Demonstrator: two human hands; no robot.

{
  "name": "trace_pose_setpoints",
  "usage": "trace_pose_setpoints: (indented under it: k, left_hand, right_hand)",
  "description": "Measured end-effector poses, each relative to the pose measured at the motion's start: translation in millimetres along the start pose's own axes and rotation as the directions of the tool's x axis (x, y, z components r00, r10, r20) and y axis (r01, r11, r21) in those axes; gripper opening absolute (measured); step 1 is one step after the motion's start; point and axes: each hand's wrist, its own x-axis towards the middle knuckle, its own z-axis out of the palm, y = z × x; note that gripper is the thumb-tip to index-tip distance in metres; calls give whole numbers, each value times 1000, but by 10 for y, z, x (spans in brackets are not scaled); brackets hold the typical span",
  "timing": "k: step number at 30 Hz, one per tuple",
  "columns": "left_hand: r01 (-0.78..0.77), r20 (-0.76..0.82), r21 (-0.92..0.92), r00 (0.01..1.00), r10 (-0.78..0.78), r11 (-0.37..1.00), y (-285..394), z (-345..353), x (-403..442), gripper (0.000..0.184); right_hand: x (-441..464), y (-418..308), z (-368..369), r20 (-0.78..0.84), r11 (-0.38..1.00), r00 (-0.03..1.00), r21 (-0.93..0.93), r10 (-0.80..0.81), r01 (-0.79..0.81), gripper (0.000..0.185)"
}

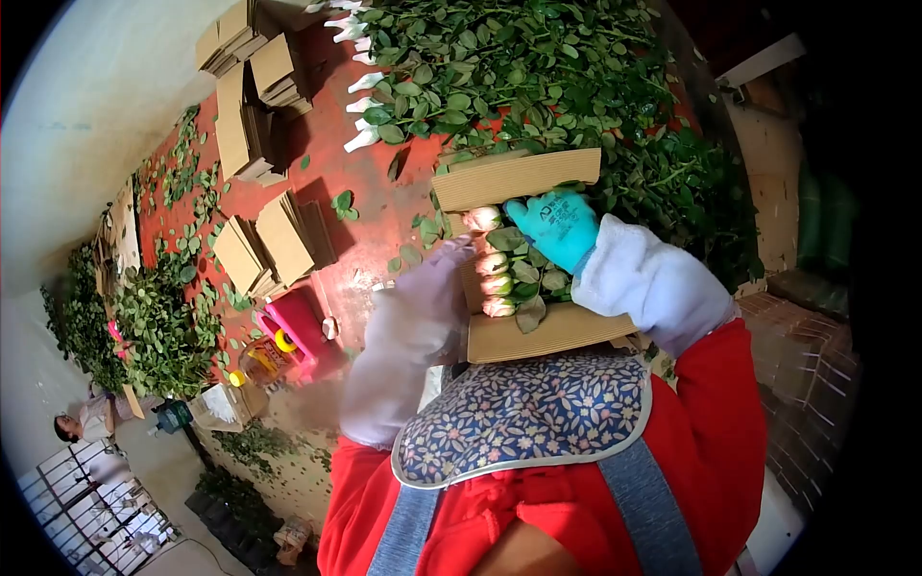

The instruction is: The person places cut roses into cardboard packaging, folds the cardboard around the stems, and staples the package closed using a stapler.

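Note:
Pale pink roses with green leaves lie in a column, heads (497,285) to the left, between the raised flaps of a brown corrugated cardboard sheet (547,333). My right hand (554,228), in a teal glove, is closed over the leaves just right of the top rose (482,219); what its fingers hold is hidden. At the cardboard's left edge, beside the rose heads, is my left hand (449,259), smeared by motion, so its fingers cannot be made out. Pale sleeves cover both forearms.
Leafy stems (538,67) cover the upper right of the red table (370,206), with white-wrapped ends (363,136) at their left. Folded cardboard stacks (288,240), a pink container (298,322) and a yellow-capped bottle (261,360) stand left. Another person (94,420) is far left.

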Motion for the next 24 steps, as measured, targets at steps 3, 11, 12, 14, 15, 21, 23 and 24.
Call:
trace_pose_setpoints:
  k: [3,11,12,14,15,21,23,24]
  left_hand:
    - [19,-12,246,1000,-17,969,19,-194,-124,38]
    - [291,-566,563,818,104,774,-624,-893,-455,30]
    - [371,-623,616,769,142,695,-628,-1044,-481,36]
    - [536,-743,593,652,152,601,-603,-1315,-462,44]
    - [594,-787,571,593,171,567,-602,-1460,-436,47]
    - [737,-626,571,676,-388,363,-634,-1739,-147,89]
    - [727,-556,638,662,-502,253,-635,-1587,-84,84]
    - [722,-568,633,679,-465,279,-963,-1592,-109,75]
  right_hand:
    - [5,-33,-57,30,997,997,-32,69,-69,25]
    - [-107,43,-118,-163,981,987,192,-6,38,27]
    - [-131,57,-62,-194,985,981,167,-6,39,30]
    - [-159,99,-81,-149,972,989,232,5,30,36]
    - [-217,93,-206,-184,968,983,248,7,39,36]
    - [-350,234,-772,-108,951,994,307,-13,46,32]
    - [-378,220,-943,-100,942,995,335,9,25,30]
    - [-399,219,-985,-107,947,994,322,27,9,30]
